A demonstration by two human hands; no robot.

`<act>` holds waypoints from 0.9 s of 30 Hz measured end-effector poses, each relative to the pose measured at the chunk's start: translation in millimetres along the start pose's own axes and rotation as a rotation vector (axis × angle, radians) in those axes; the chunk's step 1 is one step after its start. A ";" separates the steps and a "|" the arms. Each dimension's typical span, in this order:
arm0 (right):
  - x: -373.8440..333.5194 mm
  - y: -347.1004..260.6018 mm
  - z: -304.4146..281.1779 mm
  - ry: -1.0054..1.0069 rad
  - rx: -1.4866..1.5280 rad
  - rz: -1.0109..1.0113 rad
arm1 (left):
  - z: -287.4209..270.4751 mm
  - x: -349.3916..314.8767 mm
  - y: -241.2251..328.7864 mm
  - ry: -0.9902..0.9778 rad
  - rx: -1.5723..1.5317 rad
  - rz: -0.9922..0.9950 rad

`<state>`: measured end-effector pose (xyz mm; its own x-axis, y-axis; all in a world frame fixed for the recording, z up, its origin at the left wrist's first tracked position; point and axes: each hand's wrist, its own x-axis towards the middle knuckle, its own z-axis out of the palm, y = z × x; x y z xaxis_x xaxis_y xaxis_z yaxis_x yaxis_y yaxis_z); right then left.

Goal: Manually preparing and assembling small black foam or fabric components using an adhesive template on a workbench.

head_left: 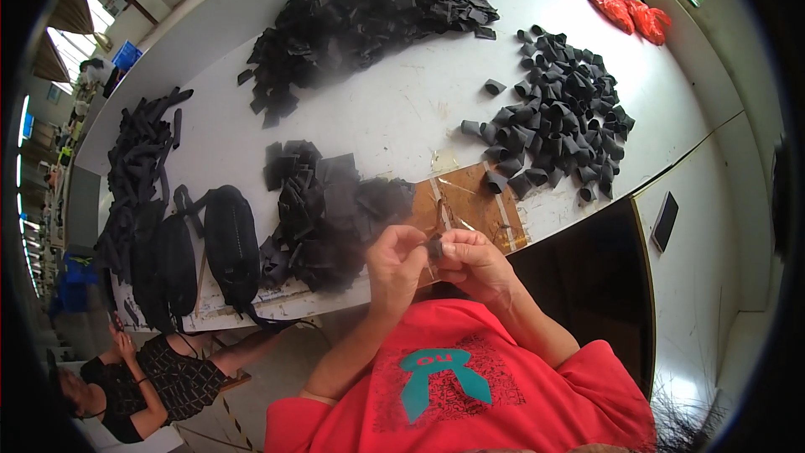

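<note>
Fingers of my left hand point(394, 258) & right hand point(474, 262) pinch together on one small black fabric piece point(434, 247), held between them. Flat black pieces point(331, 210) just beyond my left fingertips; rolled black loops point(558, 117) farther off, beyond the right, on the white table point(402, 109).

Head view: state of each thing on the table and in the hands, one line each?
small black piece: pinched between both hands
left hand: closed on the piece
right hand: closed on the piece
rolled black loops: loose pile
flat black pieces: heaped
black bags: lying flat
</note>
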<state>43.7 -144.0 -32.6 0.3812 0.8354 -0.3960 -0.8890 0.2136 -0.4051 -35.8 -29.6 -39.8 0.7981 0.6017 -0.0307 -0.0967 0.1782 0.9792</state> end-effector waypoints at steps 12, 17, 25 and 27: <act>23.1 -67.5 38.1 -0.133 -0.673 -0.177 | 2.7 36.5 49.1 -0.228 -1.034 -0.592; 28.2 -52.0 13.5 -0.194 -0.646 -0.263 | 4.3 28.1 19.4 -0.284 -0.711 -0.428; 0.5 -41.9 22.3 0.186 -1.303 -0.997 | 10.2 39.3 48.2 -0.227 0.408 0.505; -1.2 -39.2 31.7 0.153 -1.353 -1.063 | 17.1 34.7 53.1 -0.175 0.334 0.451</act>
<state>70.1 -137.3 9.9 0.7032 0.5534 0.4465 0.5441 -0.0147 -0.8389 -3.1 -12.5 14.6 0.8107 0.4188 0.4090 -0.2792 -0.3375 0.8990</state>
